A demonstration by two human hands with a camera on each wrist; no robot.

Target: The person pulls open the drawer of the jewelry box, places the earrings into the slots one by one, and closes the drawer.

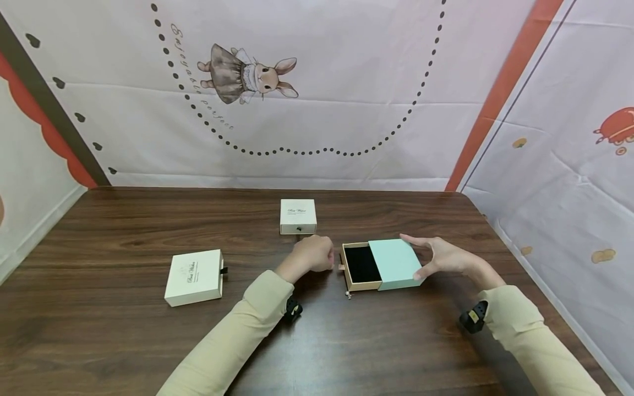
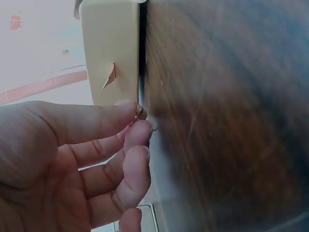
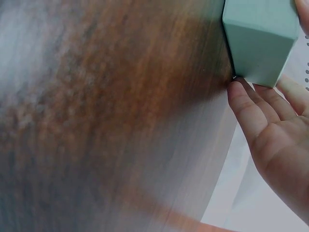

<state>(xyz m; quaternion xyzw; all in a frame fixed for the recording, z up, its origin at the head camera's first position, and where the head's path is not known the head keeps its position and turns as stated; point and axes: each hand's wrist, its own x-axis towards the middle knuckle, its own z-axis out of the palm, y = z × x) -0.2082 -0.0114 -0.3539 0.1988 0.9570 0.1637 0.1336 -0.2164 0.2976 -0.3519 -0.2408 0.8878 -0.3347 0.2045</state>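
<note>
A mint-green drawer box (image 1: 396,264) lies on the table with its tray pulled partway out to the left, showing a black lining (image 1: 362,264). My right hand (image 1: 448,257) grips the right end of its sleeve, thumb at the near corner and fingers at the far one. Just left of the tray front, my left hand (image 1: 314,254) pinches a tiny shiny piece of jewelry (image 2: 140,112) between thumb and index finger; its exact kind is mostly hidden. Another small silvery piece of jewelry (image 1: 348,295) lies by the tray's near left corner. A ribbon tab (image 2: 110,76) sticks out from the tray front.
One white drawer box (image 1: 195,275) with a black tab lies at the left of the brown wooden table (image 1: 99,330). A smaller white box (image 1: 298,215) stands behind my left hand. Printed cloth (image 1: 346,126) hangs along the table's back and right sides.
</note>
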